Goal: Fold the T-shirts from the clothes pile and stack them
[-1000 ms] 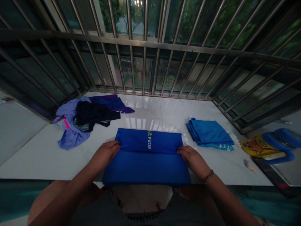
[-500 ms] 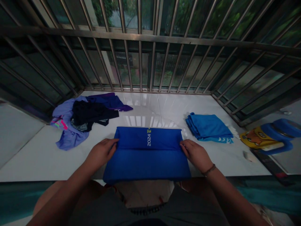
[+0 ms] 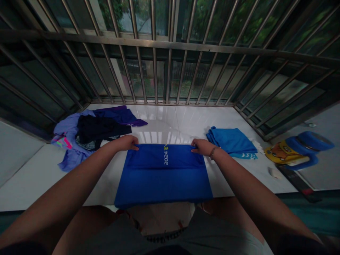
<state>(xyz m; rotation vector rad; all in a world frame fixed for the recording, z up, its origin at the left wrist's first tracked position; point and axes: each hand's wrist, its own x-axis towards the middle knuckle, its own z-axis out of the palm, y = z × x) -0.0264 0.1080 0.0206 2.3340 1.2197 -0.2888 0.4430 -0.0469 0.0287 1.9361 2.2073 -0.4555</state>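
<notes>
A blue shirt (image 3: pixel 164 186) lies folded into a wide panel before me, its far part turned over and showing white "2024" print with a small yellow mark. At its far left corner, my left hand (image 3: pixel 128 142) pinches the folded edge between thumb and fingers. My right hand (image 3: pixel 202 146) is closed the same way on the far right part of that edge. The shirt's near edge reaches the front of the white surface. Just beyond my right hand sits a folded lighter-blue garment (image 3: pixel 232 140).
Several crumpled clothes, including a black garment (image 3: pixel 99 127) and a lilac garment (image 3: pixel 66 127), are heaped at the left. A blue and yellow container (image 3: pixel 294 152) stands at the right beside a small white object (image 3: pixel 275 173). Metal bars (image 3: pixel 170 45) enclose the far side of the white surface (image 3: pixel 164 120).
Both hands have moved from the sides of the fold up to its far edge and grip there. My right hand has also shifted inward. The view has turned slightly.
</notes>
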